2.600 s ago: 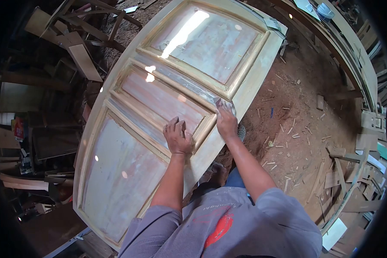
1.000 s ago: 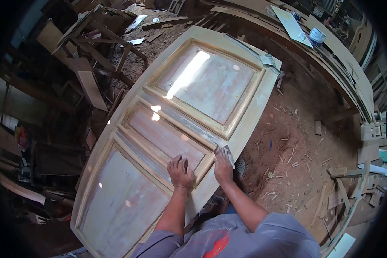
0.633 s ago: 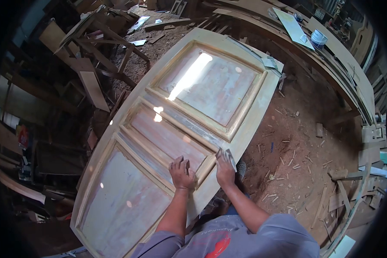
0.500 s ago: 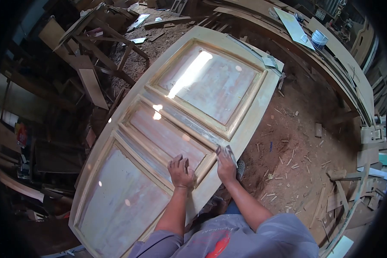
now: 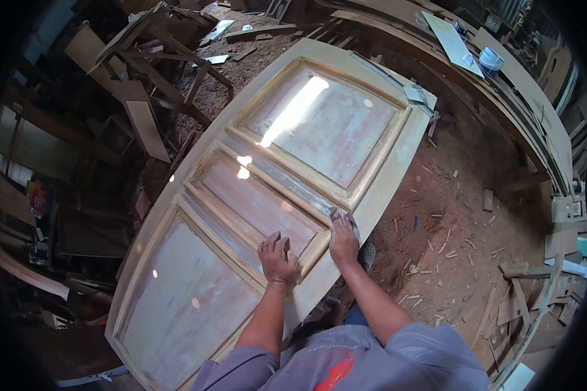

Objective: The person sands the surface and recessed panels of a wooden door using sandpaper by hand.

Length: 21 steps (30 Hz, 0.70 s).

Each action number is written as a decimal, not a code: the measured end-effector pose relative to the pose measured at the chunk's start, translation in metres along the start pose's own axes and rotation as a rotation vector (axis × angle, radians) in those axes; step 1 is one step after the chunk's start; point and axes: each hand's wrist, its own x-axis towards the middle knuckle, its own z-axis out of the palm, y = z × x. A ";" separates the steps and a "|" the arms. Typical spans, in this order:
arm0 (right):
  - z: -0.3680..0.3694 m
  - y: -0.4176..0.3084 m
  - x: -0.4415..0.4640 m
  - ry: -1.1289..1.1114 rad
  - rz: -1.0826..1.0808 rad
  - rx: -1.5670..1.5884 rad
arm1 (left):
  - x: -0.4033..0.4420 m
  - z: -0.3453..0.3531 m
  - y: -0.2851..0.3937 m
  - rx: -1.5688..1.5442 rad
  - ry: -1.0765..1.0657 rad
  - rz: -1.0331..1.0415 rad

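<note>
A large panelled wooden door (image 5: 287,70) with pale, patchy surfaces and raised moulding lies flat in front of me. My left hand (image 5: 278,259) rests on the moulding at the near end of the narrow middle panel (image 5: 261,202), its dusty fingers bent and slightly apart, holding nothing I can see. To its right, my right hand (image 5: 343,241) presses on the frame near the door's right edge. Its dusty fingers are closed over a thin grey piece (image 5: 355,226), mostly hidden by the hand; I cannot tell what it is.
Flat greyish pieces (image 5: 415,95) lie on the door's far right corner. A white tub (image 5: 491,60) stands on stacked boards at the upper right. Wood scraps litter the dirt floor (image 5: 437,228) to the right. A wooden trestle (image 5: 176,85) stands at the upper left.
My right hand has shifted slightly along the frame, its fingers now turned more upright and covering more of the grey piece. The left hand stays on the moulding. The whole view has shifted slightly.
</note>
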 end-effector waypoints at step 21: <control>0.002 0.014 0.001 -0.076 -0.018 -0.010 | -0.001 0.005 -0.004 -0.005 0.003 -0.007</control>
